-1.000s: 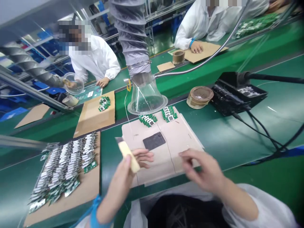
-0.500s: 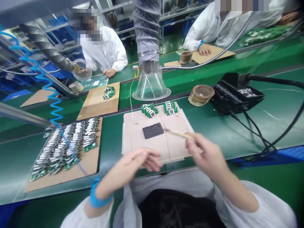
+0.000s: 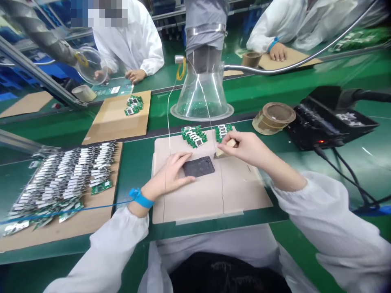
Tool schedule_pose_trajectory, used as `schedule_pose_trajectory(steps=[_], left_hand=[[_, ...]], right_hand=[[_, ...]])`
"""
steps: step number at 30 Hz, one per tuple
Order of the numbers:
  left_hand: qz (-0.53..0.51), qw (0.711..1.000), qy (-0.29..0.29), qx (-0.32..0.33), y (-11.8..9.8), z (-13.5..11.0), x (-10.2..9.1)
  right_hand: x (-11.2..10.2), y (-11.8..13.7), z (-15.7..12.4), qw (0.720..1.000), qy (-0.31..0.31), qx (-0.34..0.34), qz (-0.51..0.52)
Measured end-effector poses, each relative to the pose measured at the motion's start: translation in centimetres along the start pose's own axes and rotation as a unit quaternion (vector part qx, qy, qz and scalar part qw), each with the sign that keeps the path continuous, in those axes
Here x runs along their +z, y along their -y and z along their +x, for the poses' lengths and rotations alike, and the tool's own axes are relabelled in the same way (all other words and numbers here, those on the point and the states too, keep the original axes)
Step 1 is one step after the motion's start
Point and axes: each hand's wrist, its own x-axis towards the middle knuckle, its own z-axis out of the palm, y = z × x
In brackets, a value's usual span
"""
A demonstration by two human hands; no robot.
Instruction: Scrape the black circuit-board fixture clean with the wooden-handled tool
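The two hands are being surrounded by a green workbench (image 3: 136, 162). Beyond the fingertips, a clear extraction hood (image 3: 201, 93) is being suspended from a grey duct. Well to the left of the left fingers, a cardboard sheet (image 3: 76, 226) is being covered by close rows of circuit boards (image 3: 65, 179). A paler cardboard mat (image 3: 195, 199) is being overhung by both sets of fingers. Well to the right of the right fingers, a black box (image 3: 308, 110) is being marked by a small red light; between the box and those fingers, a wide tape roll (image 3: 271, 120) is being kept on the bench.

The left hand (image 3: 169, 175), its wrist being circled by a blue band (image 3: 141, 198), is being held with thumb and fingers spread around the left end of a black plate (image 3: 201, 167). The plate is being laid flat on the mat, between the two hands; whether it is being gripped or merely steadied cannot be told. In the right hand (image 3: 246, 148), a pale-handled tool (image 3: 220, 153) is being pinched between thumb and fingers, its tip being pointed down just beside the plate's upper right corner. Past the fingertips, two small board stacks (image 3: 194, 136) are being lined along the mat's far edge, the right-hand one being partly covered by the right fingers.
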Motion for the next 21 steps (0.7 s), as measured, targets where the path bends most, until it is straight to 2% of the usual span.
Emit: schedule_pose_trajectory(steps=[3, 8, 11, 14, 18, 21], left_hand=[[0.057, 0.998, 0.016, 0.007, 0.1, 1.2, 1.0], [0.073, 0.997, 0.009, 0.001, 0.7, 1.3, 1.5], [0.059, 0.998, 0.015, 0.014, 0.9, 1.3, 1.1], [0.051, 0.998, 0.012, 0.022, 0.9, 1.3, 1.0], [0.052, 0.998, 0.013, 0.015, 0.9, 1.3, 1.1], [0.056, 0.998, 0.011, 0.010, 1.0, 1.3, 1.2]], right_hand=[[1.2, -0.9, 1.0, 0.998, 0.051, -0.032, 0.036], [2.5, -2.0, 0.0, 0.993, 0.042, -0.095, 0.056], [3.0, -2.0, -0.3, 0.984, 0.038, -0.059, 0.163], [3.6, -2.0, -0.3, 0.963, 0.073, -0.007, 0.258], [4.1, -2.2, -0.3, 0.956, 0.079, -0.007, 0.282], [4.0, -2.2, -0.4, 0.962, 0.082, -0.033, 0.258]])
